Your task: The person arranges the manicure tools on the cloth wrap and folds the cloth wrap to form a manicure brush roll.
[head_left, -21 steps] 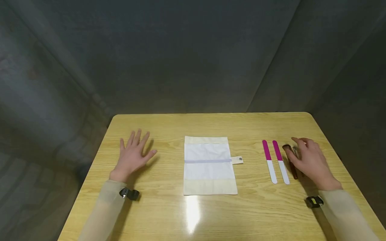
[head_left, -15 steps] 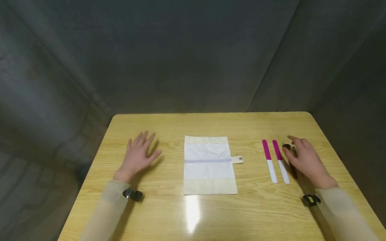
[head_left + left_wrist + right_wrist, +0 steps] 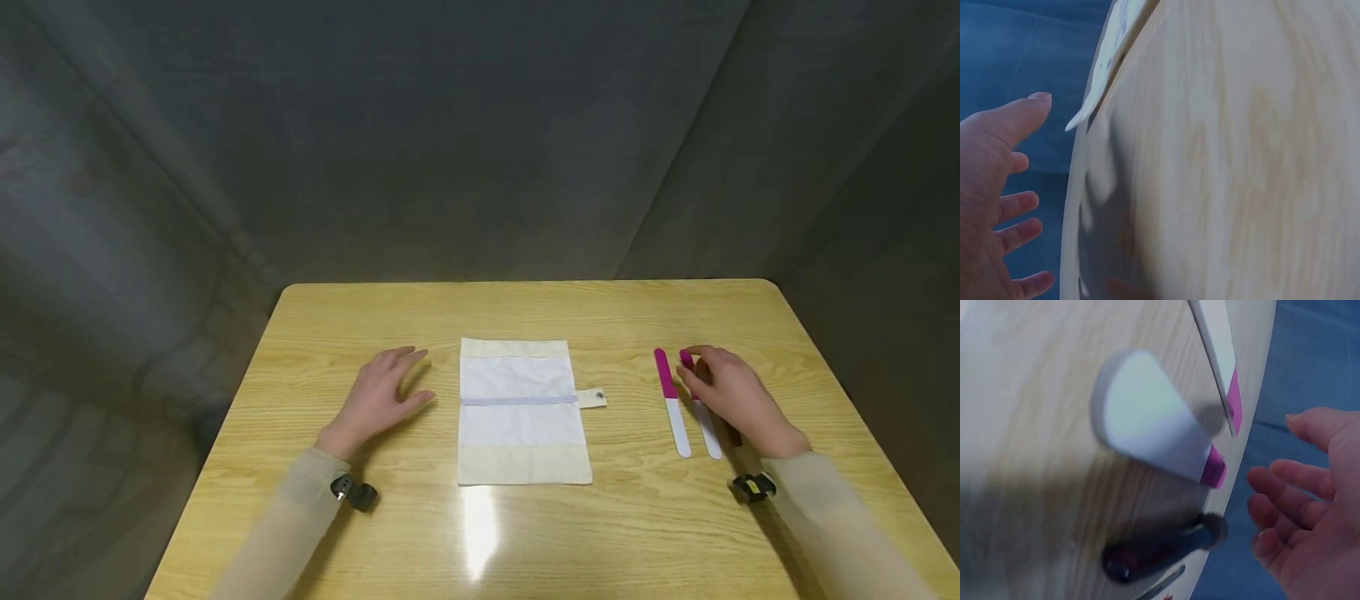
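An unfolded white and cream cloth pouch [image 3: 517, 425] lies flat at mid-table, its snap strap [image 3: 592, 398] pointing right. My left hand [image 3: 375, 400], fingers loosely spread, hovers just left of it and holds nothing. On the right, two pink-and-white nail files lie side by side: the left file [image 3: 677, 425] in plain sight, the right file [image 3: 708, 432] partly under my right hand [image 3: 738, 404]. That hand's fingers are relaxed above the pink end, with nothing between them. A dark brown brush [image 3: 1154, 553] lies beside the right file, mostly covered by the hand in the head view.
A slim dark item [image 3: 1166, 581] lies past the brush in the right wrist view. Behind the wooden table [image 3: 360, 312] hangs a dark grey curtain [image 3: 465, 150]. Each sleeve has a small black camera at the wrist.
My left hand has moved right, toward the pouch. My right hand has shifted left, from over the brush to over the right nail file. The pouch and files have stayed put.
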A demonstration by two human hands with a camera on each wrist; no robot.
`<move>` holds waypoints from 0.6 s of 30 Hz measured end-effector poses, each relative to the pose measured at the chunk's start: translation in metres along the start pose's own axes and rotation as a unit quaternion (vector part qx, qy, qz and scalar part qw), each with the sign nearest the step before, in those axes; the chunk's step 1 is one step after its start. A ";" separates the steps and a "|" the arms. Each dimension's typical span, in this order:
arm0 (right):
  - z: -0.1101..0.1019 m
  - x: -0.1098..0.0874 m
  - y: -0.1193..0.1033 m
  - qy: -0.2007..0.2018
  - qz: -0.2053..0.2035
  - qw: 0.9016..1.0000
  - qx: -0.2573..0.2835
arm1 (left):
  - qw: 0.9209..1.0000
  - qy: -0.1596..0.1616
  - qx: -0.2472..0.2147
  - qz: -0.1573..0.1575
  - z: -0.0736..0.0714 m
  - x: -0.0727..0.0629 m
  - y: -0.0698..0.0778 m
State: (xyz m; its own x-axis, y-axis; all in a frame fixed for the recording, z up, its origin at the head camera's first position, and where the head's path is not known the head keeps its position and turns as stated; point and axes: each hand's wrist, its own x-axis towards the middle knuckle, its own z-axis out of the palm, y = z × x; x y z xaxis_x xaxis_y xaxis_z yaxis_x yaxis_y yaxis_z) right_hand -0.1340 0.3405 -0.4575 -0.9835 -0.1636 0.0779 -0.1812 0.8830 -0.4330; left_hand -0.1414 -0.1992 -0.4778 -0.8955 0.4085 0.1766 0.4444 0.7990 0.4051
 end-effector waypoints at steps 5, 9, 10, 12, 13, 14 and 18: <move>0.006 0.004 -0.004 -0.012 0.005 1.000 0.001 | 1.000 -0.009 -0.016 0.018 0.008 0.005 0.008; 0.011 0.008 -0.005 -0.018 0.003 1.000 0.000 | 0.999 -0.014 -0.026 0.033 0.014 0.011 0.014; 0.011 0.008 -0.005 -0.019 0.002 1.000 0.000 | 0.999 -0.016 -0.028 0.037 0.016 0.012 0.015; 0.013 0.010 -0.005 -0.019 0.000 1.000 0.000 | 0.998 -0.019 -0.031 0.044 0.019 0.014 0.018; 0.014 0.010 -0.005 -0.018 -0.001 1.000 -0.002 | 0.998 -0.022 -0.032 0.046 0.021 0.015 0.020; 0.015 0.011 -0.006 -0.017 -0.001 1.000 -0.002 | 0.998 -0.025 -0.033 0.048 0.023 0.016 0.021; 0.016 0.012 -0.007 -0.016 -0.004 1.000 -0.006 | 0.997 -0.038 -0.033 0.053 0.028 0.020 0.027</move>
State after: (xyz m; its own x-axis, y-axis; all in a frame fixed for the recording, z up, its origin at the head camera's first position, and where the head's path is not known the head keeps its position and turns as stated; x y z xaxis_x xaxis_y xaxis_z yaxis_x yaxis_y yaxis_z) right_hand -0.1444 0.3253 -0.4684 -0.9816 -0.1835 0.0528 -0.1885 0.8872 -0.4211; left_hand -0.1465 -0.1576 -0.4886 -0.8384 0.5230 0.1537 0.5312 0.7206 0.4457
